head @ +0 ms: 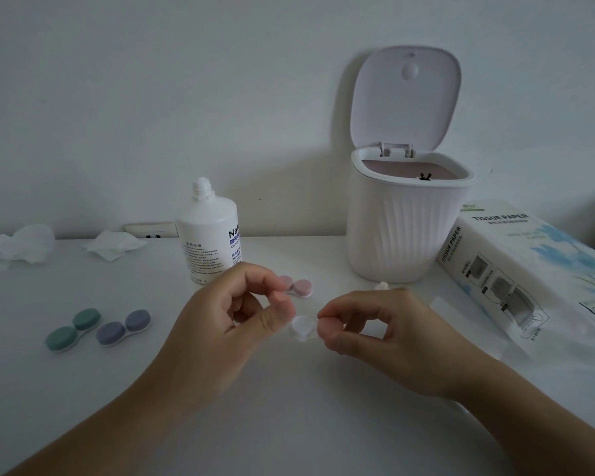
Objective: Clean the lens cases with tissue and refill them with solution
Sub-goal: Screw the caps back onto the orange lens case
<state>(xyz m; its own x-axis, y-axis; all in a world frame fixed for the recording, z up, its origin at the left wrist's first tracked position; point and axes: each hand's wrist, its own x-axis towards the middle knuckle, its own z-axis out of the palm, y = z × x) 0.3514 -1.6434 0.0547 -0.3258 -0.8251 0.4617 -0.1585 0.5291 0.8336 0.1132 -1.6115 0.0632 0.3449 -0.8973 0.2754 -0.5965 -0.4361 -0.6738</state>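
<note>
A clear lens case (pixel 302 329) hovers just above the white table (pixel 289 424) between my hands. My right hand (pixel 375 334) pinches a pink cap (pixel 324 330) on the case's right well. My left hand (pixel 234 314) is curled, fingertips pinched together, and its thumb is close to the case's left well; I cannot tell whether it holds anything. A pink lens case (pixel 299 286) lies behind my left hand. The green case (pixel 71 329) and the purple case (pixel 123 327) lie capped at the left. The solution bottle (pixel 209 235) stands uncapped behind them.
A white bin (pixel 406 235) with its lid up stands at the back right, a small white cap (pixel 382 286) at its foot. A tissue paper pack (pixel 529 269) lies at the right. Crumpled tissues (pixel 18 250) and a second tissue (pixel 112 247) lie at the back left by the wall.
</note>
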